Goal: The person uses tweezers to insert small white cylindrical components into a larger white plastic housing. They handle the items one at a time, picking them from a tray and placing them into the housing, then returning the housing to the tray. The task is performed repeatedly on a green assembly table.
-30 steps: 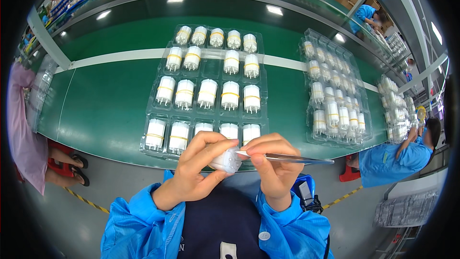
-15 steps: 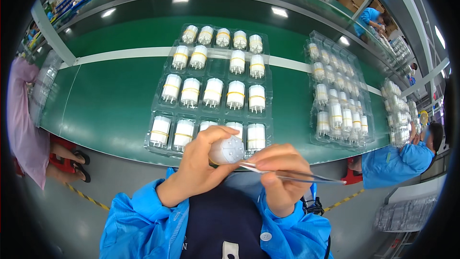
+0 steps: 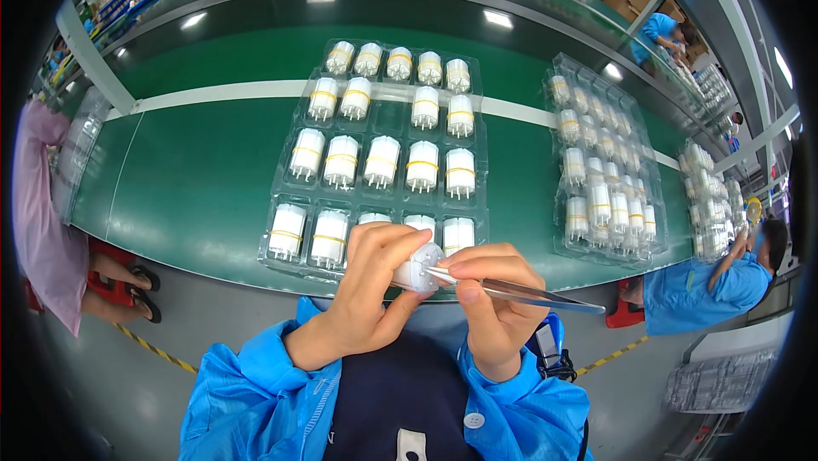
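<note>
Held in front of my chest is a white cylindrical part [image 3: 417, 273], its pinned end face turned to the right. My left hand [image 3: 356, 297] wraps its fingers round the part's body. Between thumb and fingers, my right hand [image 3: 498, 303] grips metal tweezers [image 3: 550, 294]. Their pointed tips meet the part's end face; I cannot tell whether a pin is pinched between them. Just beyond my hands lies a clear plastic tray [image 3: 385, 116] with rows of similar white cylinders [image 3: 381, 161], many with a yellow band and metal pins. My fingers partly cover its nearest row.
The tray rests on a long green worktable [image 3: 187, 171]. Stacked clear trays [image 3: 588, 252] of cylinders stand on the right. A person in blue [image 3: 703, 291] sits at the far right, and one in pink [image 3: 47, 205] is at the left. Metal posts [image 3: 94, 60] frame the line.
The part has turned so its end face points further right. The tweezers' tips have moved up from its lower edge onto that face, and the tweezers lie a little differently.
</note>
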A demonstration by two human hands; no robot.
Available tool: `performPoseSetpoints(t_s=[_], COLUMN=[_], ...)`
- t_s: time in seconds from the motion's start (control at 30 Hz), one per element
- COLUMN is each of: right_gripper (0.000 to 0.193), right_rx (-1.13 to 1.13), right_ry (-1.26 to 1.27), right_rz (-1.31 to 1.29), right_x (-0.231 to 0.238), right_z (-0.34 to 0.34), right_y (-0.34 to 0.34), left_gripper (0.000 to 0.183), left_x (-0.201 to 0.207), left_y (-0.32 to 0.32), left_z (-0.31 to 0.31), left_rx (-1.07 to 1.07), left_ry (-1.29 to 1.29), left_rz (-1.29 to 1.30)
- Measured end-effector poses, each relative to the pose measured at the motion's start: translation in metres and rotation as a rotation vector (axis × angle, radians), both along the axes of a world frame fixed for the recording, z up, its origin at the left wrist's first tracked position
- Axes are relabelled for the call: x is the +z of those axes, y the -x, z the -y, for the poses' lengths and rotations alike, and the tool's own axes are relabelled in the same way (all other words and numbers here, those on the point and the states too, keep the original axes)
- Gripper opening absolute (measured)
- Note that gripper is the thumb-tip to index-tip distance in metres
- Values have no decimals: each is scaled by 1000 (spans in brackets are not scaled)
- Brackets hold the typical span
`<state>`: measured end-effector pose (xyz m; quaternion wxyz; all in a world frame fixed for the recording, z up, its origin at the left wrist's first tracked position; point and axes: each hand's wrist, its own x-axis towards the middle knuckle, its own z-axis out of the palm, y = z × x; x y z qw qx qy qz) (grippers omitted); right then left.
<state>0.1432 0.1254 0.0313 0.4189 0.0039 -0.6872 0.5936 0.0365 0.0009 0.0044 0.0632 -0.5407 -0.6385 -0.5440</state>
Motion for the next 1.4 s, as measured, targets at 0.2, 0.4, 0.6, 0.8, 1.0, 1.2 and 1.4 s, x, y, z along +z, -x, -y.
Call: performPoseSetpoints(t_s=[0.2, 0.4, 0.6, 0.8, 1.0, 1.2, 1.4], right_gripper=[11, 9, 8, 9, 7, 9, 13], right_rx=[4, 44, 31, 47, 11, 37, 64], right_ry=[26, 46, 38, 131, -37, -186, 40], right_rz=[32, 8, 38, -26, 107, 157, -4], right_x=[-2, -7, -6, -10, -1, 6, -5], right_z=[0, -4, -5, -3, -7, -16, -18], right_y=[0, 2, 3, 3, 5, 7, 4], left_gripper=[61, 59, 63, 63, 62, 63, 61], left_x=[0, -2, 2, 7, 1, 1, 1], left_y=[2, 5, 5, 5, 6, 7, 8], left_z=[-1, 2, 1, 0, -1, 1, 2], left_rx=[18, 1, -19, -26, 6, -32, -183], left_ry=[-11, 0, 12, 14, 33, 73, 60], left_rz=[-53, -65, -9, -18, -55, -29, 135])
